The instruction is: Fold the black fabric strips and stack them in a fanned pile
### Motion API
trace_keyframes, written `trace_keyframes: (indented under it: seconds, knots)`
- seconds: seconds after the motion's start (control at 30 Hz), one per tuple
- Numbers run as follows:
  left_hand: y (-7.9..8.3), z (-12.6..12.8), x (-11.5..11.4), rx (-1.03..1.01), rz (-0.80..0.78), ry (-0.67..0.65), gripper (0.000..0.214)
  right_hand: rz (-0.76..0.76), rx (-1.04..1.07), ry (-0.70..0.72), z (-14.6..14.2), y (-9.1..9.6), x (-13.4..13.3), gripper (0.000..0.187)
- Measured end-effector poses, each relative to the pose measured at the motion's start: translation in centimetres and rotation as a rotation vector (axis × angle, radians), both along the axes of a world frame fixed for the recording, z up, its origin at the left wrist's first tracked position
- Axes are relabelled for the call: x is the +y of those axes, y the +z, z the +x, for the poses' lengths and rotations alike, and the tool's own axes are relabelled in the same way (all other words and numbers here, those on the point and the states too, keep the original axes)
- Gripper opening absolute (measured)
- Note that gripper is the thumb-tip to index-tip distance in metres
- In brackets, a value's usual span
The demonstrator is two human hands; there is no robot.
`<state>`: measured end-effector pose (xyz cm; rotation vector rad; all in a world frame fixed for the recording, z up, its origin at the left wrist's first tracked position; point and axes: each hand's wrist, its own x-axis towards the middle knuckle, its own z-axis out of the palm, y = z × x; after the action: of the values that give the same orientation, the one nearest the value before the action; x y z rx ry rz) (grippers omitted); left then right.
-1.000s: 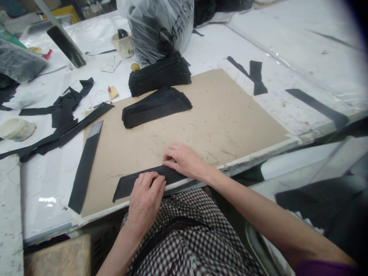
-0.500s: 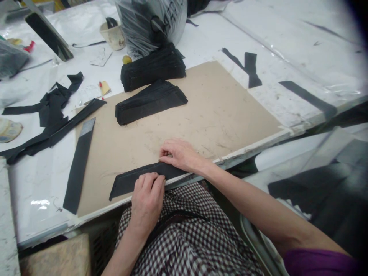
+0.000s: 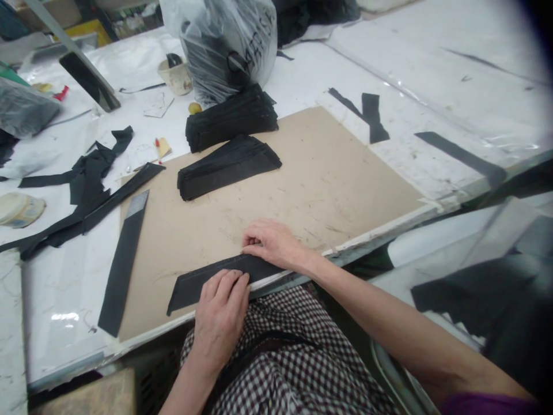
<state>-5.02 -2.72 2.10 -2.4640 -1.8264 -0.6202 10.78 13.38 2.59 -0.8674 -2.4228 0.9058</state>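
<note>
A: Surface and room?

B: White tabletop point(image 3: 436, 63), stained and glossy in patches, extending to the back and right. Blurred clutter point(image 3: 133, 26) beyond it at upper left. A brown sheet point(image 3: 337, 178) lies flat at the near edge, with dark scuffs scattered over it.

A: Next size down?

B: A clear plastic bag point(image 3: 224, 46), dark contents, black lettering, behind the sheet. A tangle of black scraps point(image 3: 88, 184) on the left, one end reaching the sheet. Two fanned bundles of black pieces: rear stack point(image 3: 233, 124), front stack point(image 3: 228, 173) just before it.

A: Single pieces?

B: A grey-ended strip point(image 3: 123, 265) along the sheet's left edge. Nearest the person, a black strip point(image 3: 190, 285) lies flat on the sheet, lengthwise along the tabletop's front edge. Matt, dark, left end cut at a slant; a narrow line follows its far edge — fold or seam, cannot tell. Right end partly covered.

A: State of the hands?

B: Left hand point(image 3: 220, 311): fingers bent and close together, tips down on the black strip. Right hand point(image 3: 272, 242): fingers curled, thumb and forefinger together at the far edge — whether they pinch material, cannot tell.

A: Smallest?

B: A yellow lump point(image 3: 194, 108) beside the rear stack.
</note>
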Motion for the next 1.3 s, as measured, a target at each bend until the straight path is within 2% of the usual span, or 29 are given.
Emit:
trace_keyframes:
  seconds: [0.13, 0.23, 0.33, 0.43, 0.57, 0.67, 0.8, 0.93, 1.1, 1.3]
  knots:
    - [-0.2, 0.0, 0.4, -0.012, 0.013, 0.012, 0.028, -0.134, 0.026, 0.035, 0.2, 0.4, 1.0, 0.006]
    - [-0.2, -0.1, 0.7, -0.036, 0.012, 0.017, 0.027, -0.228, 0.094, -0.023, 0.8, 1.0, 1.3, 0.015]
    - [0.1, -0.2, 0.3, -0.116, 0.001, 0.011, 0.03, -0.069, 0.094, -0.134, 1.9, 1.7, -0.4, 0.021]
    - [0.4, -0.7, -1.1, -0.192, 0.049, 0.025, 0.036, 0.155, 0.02, -0.167, 3.3, 1.6, -4.3, 0.025]
    - [0.3, -2.0, -3.7, -0.153, 0.094, 0.077, 0.038, 0.319, -0.067, -0.124, 4.7, 0.0, -9.7, 0.033]
    - [-0.3, -3.2, -4.6, -0.09, 0.078, 0.139, 0.04, 0.378, -0.14, -0.098, 4.6, -1.2, -11.4, 0.036]
    - [-0.9, -4.4, -4.4, -0.005, 0.036, 0.136, 0.043, 0.404, -0.216, -0.079, 4.1, -1.8, -10.5, 0.037]
    - [-0.9, -5.1, -4.2, 0.021, 0.05, 0.129, 0.044, 0.413, -0.234, -0.106, 4.9, -2.0, -8.8, 0.037]
    - [-0.8, -6.7, -4.9, 0.05, 0.069, 0.193, 0.044, 0.407, -0.217, -0.147, 6.5, -2.1, -7.6, 0.036]
    - [-0.9, -8.1, -5.7, 0.031, 0.066, 0.263, 0.036, 0.397, -0.185, -0.263, 7.7, -2.3, -6.6, 0.033]
